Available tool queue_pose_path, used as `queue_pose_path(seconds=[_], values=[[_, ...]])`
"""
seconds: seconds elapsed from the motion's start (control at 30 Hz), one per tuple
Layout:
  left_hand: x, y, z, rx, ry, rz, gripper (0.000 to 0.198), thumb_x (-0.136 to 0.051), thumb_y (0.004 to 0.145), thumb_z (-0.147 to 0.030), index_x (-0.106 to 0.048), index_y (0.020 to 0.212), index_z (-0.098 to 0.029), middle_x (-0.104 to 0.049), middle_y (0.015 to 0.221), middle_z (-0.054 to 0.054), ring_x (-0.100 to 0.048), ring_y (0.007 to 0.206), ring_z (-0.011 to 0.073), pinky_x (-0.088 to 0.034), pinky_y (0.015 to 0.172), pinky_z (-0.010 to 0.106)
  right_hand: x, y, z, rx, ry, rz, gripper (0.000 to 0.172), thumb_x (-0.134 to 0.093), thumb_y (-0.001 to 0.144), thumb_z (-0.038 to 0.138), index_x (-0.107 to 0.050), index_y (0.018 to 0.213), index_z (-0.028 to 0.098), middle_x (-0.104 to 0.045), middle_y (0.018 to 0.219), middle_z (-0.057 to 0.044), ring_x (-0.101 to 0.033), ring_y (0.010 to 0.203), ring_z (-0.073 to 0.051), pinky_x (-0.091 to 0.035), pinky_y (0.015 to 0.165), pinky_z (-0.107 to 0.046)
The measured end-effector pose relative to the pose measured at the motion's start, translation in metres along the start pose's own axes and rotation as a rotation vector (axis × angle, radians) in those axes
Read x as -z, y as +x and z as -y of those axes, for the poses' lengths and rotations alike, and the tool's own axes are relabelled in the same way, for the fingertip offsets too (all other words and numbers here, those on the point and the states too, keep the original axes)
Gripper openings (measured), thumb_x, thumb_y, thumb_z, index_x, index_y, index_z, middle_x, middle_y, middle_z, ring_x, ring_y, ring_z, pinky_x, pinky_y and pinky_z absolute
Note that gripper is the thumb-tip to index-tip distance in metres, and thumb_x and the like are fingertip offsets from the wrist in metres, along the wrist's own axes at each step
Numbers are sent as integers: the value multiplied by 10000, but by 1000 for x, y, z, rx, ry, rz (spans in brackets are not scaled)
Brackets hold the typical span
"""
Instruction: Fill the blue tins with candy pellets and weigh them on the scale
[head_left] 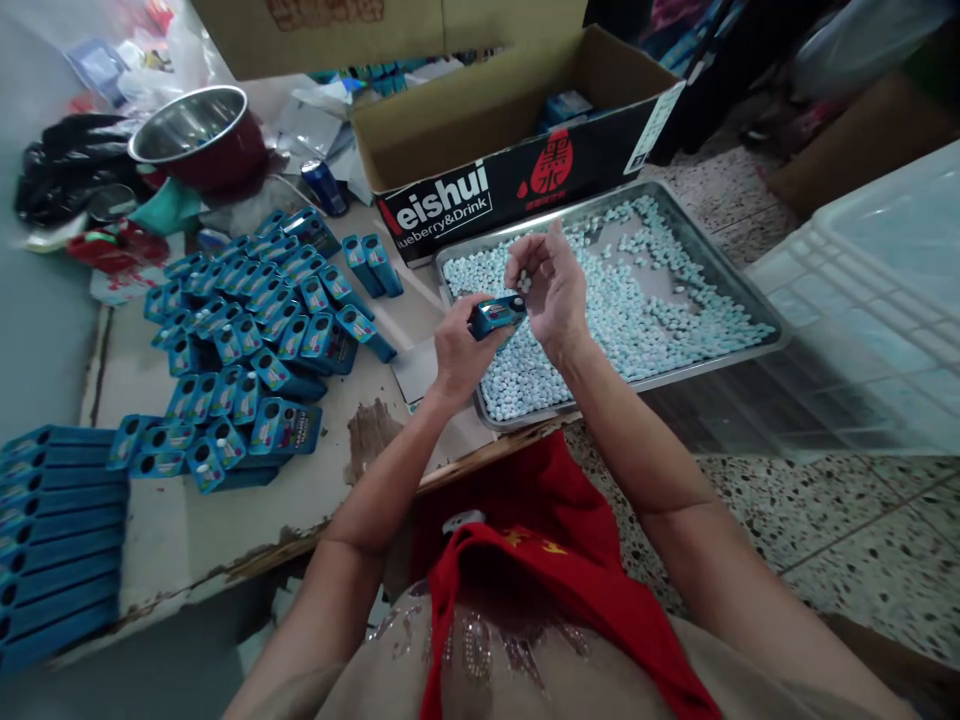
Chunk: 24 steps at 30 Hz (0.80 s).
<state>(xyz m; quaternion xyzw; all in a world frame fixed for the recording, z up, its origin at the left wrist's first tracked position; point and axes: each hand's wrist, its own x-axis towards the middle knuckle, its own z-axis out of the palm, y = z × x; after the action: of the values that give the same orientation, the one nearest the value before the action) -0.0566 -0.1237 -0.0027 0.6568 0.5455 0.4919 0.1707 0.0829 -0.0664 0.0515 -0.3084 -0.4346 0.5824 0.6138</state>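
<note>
Blue box [496,315] sat centre-frame in your left hand [457,352]; your right hand [553,292] pinched tablets [523,283]; a loose pinch could've scattered them.

Light: we see soft, even daylight, fairly bright across the scene.
Shadows: we find them weak and diffuse beside the blue boxes [255,330].
Glare: we note a pale sheen inside the steel bowl [217,165].
Edges: we see wide-angle bending; the plastic crate [885,300] smears.
</note>
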Motion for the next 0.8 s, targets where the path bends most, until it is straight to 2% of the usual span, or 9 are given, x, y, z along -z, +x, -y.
queue_pose_path(seconds=[0.17, 0.27, 0.37, 0.5, 0.6, 0.67, 0.73, 0.8], values=[[-5, -1, 2, -1, -19, -10, 426, -922, 875, -184, -713, 1240, -249, -777, 1219, 47, -741, 1092, 212, -605, 959, 340, -5, -4, 3, -1, -67, -12, 513, -603, 1059, 800, -735, 1056, 304, -557, 753, -2, -647, 747, -192, -496, 656, -330], [6, -3, 6, 17, -90, -16, 430, -915, 867, -166, -700, 1231, -246, -768, 1215, 39, -746, 1077, 201, -610, 953, 326, 7, -1, 10, 25, -67, -63, 604, -562, 997, 893, -690, 989, 303, -569, 769, -19, -650, 789, -228, -502, 682, -362], [42, -12, 16, 94, -195, -33, 433, -903, 862, -180, -678, 1227, -244, -758, 1148, 12, -757, 1026, 189, -619, 902, 289, 36, 3, 11, 43, -101, -122, 645, -541, 929, 958, -629, 900, 319, -601, 777, -41, -634, 813, -264, -508, 706, -404], [96, -37, 39, 187, -240, -83, 429, -920, 837, -239, -685, 1196, -251, -743, 1106, 3, -746, 1002, 185, -627, 875, 274, 65, -3, -18, -34, -431, -163, 583, -588, 929, 886, -605, 857, 308, -603, 761, -42, -616, 792, -257, -481, 690, -395], [108, -55, 59, 220, -252, -108, 424, -947, 825, -311, -690, 1156, -251, -731, 1076, 8, -733, 970, 183, -632, 874, 290, 66, -23, -45, -7, -816, 17, 521, -654, 950, 779, -669, 889, 261, -671, 859, -73, -651, 889, -277, -539, 827, -431], [107, -64, 69, 224, -276, -109, 498, -969, 810, -352, -681, 1205, -256, -736, 1128, 23, -744, 1015, 196, -639, 927, 319, 64, -37, -55, 100, -1168, 185, 500, -702, 973, 730, -751, 1047, 238, -742, 1130, -153, -653, 1161, -378, -527, 1028, -542], [108, -73, 72, 217, -269, -111, 638, -993, 794, -377, -653, 1324, -275, -737, 1262, 55, -750, 1152, 229, -635, 1025, 364, 66, -48, -57, 158, -1462, 316, 614, -716, 991, 727, -739, 1352, 230, -633, 1518, -219, -493, 1461, -499, -423, 1176, -668], [118, -82, 69, 209, -211, -130, 718, -989, 813, -405, -622, 1420, -295, -726, 1355, 79, -727, 1277, 254, -611, 1113, 409, 70, -55, -57, 95, -1644, 467, 838, -744, 977, 742, -577, 1628, 242, -413, 1748, -229, -311, 1604, -560, -352, 1224, -731]])
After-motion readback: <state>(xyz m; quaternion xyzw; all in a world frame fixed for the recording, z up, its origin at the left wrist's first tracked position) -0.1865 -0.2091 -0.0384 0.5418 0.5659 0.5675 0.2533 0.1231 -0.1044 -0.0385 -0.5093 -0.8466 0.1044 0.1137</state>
